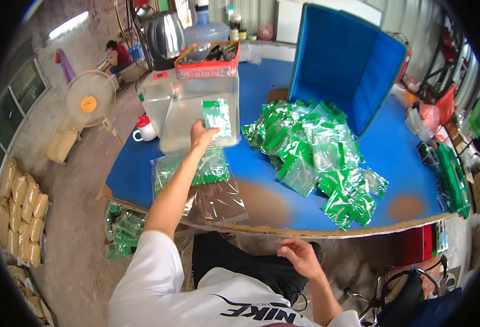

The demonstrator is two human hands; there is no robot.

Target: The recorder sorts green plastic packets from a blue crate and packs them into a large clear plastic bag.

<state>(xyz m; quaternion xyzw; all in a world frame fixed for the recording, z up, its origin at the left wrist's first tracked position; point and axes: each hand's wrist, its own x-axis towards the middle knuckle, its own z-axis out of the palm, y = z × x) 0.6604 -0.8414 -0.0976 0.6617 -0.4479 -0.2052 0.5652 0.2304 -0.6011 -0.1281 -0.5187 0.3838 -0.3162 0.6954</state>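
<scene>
Left hand [202, 134] pinched one packet [215, 111] over tray [181, 121]

Packet's long axis ran fore-aft, green end farthest. Right hand [302, 257] hung half-curled. Beyond lay one pile [310, 147], too overlapped to count, and one tipped bin [335, 65].

Leaves a lane over the blue tabletop [256, 163] between the plastic bag [218, 204] and the packet pile [305, 144]; narrows beside the metal tray [182, 122]; is blocked behind the pile by the tall blue bin [343, 60].
</scene>
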